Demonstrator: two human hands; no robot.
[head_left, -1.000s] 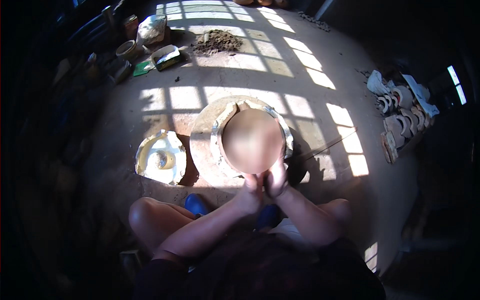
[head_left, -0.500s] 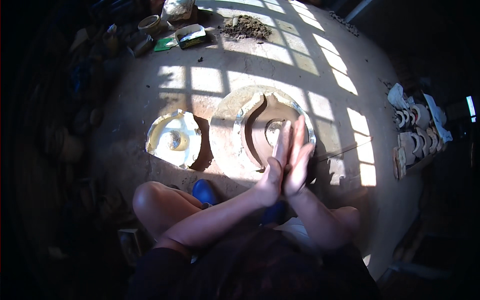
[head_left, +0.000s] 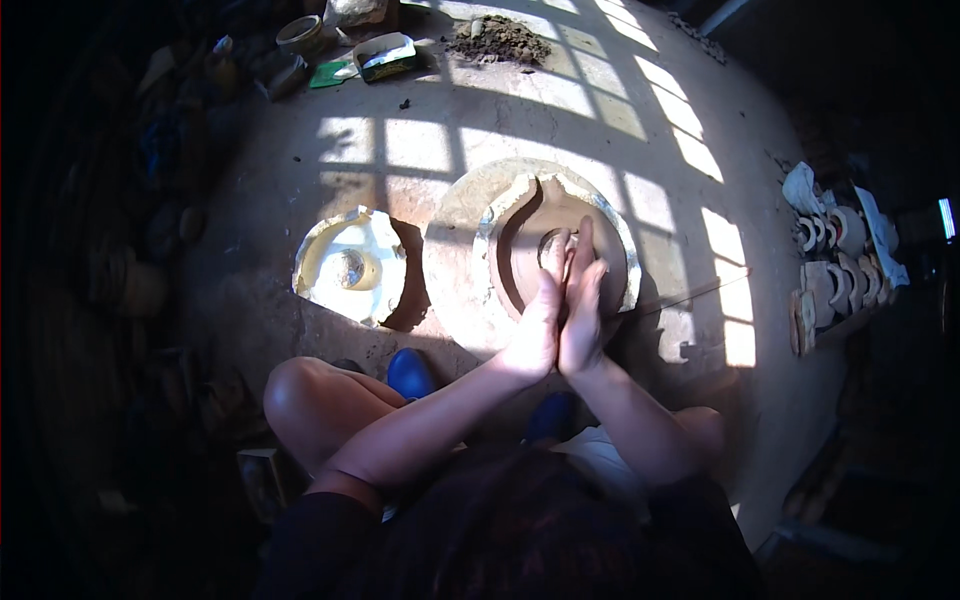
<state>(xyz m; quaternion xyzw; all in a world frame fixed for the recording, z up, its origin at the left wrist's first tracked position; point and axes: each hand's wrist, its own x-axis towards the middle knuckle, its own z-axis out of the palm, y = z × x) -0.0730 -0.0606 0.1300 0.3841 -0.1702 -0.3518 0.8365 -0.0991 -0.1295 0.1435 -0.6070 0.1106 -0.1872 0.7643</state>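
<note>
My left hand [head_left: 540, 310] and my right hand [head_left: 585, 315] meet palm to palm over a round mould, fingers stretched out and pointing away from me; I cannot make out anything between them. The mould's pale, chipped rim [head_left: 628, 285] encloses a brown clay-coloured interior with a small inner ring, partly hidden by my fingers. It sits on a large round disc [head_left: 450, 270] on the floor. To its left lies a separate cream-coloured broken-edged mould [head_left: 325, 265] with a central hub.
Bowls [head_left: 300, 35], an open box [head_left: 385, 58], a green flat item [head_left: 328, 74] and a dark soil-like pile [head_left: 495, 40] lie farther back. Several curved mould pieces [head_left: 840, 280] are stacked at right. My blue footwear [head_left: 410, 375] shows below the moulds.
A second ago my hands were partly hidden by a blurred round patch over the mould; now they are pressed flat together above it, slightly shifted since half a second ago. My view has tilted.
</note>
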